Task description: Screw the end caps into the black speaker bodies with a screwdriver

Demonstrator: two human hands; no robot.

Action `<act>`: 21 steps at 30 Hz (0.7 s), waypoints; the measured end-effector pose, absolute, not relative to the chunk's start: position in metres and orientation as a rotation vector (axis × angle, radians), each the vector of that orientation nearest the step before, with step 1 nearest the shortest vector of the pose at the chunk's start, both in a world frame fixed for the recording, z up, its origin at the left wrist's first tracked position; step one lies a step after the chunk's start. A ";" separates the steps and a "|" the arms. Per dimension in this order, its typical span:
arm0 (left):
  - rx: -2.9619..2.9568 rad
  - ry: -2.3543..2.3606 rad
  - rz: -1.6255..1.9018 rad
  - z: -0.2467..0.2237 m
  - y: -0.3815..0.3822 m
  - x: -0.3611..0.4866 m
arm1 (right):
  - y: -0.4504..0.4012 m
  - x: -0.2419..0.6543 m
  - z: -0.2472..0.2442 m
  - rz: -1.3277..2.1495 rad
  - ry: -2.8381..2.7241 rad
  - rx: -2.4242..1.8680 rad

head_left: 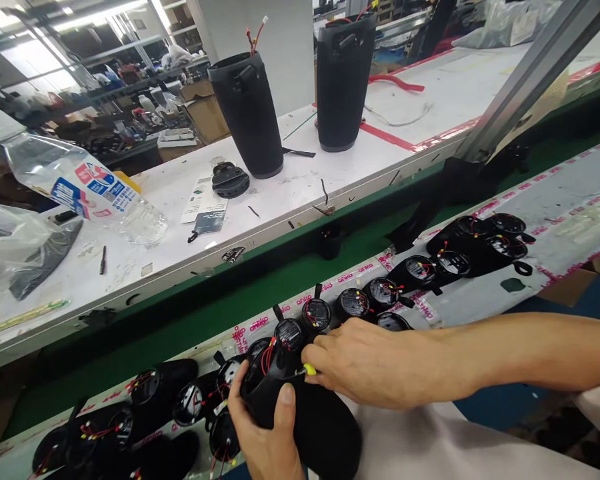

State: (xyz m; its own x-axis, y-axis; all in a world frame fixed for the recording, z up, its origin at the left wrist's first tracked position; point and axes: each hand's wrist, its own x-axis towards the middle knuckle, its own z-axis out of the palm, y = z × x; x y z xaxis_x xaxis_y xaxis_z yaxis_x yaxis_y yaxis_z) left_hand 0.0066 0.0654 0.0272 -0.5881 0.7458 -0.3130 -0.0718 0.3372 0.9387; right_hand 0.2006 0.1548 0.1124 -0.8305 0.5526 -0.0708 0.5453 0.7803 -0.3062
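Observation:
My left hand [273, 440] wraps round the open end of a black fabric-covered cylindrical speaker body [325, 427], tilted in front of me. Red wires [269, 357] stick out of its opening. Closed near the rim, my right hand [375, 363] grips a tool with a yellow-green handle [309, 369]. A thin metal part of that tool points at the speaker's side by the rim; its tip is hard to make out. The right fingers are partly hidden behind the hand.
Several similar speaker bodies with wires lie along the lower bench [353, 303]. On the white shelf [285, 200] stand two upright speakers [253, 120], beside a black round cap [230, 180] and a plastic bottle [95, 187]. A metal post [525, 80] slants at right.

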 end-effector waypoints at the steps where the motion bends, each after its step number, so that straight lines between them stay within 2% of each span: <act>1: 0.604 1.845 1.340 0.029 0.066 0.008 | 0.153 0.200 0.111 0.466 -2.944 -0.910; 6: 0.702 1.958 1.346 0.040 0.069 0.015 | 0.145 0.195 0.106 0.317 -2.966 -0.948; 21: 0.923 2.336 1.218 0.042 0.071 0.024 | 0.132 0.179 0.109 0.187 -3.103 -0.968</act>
State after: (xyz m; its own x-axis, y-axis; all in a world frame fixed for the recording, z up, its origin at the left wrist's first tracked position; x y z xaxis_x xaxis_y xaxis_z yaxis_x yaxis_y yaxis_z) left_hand 0.0239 0.0712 0.0416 -0.7272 0.6864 -0.0073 0.3872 0.4189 0.8213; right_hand 0.1791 0.1322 0.1093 -0.8172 0.5584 -0.1431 0.5715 0.8172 -0.0748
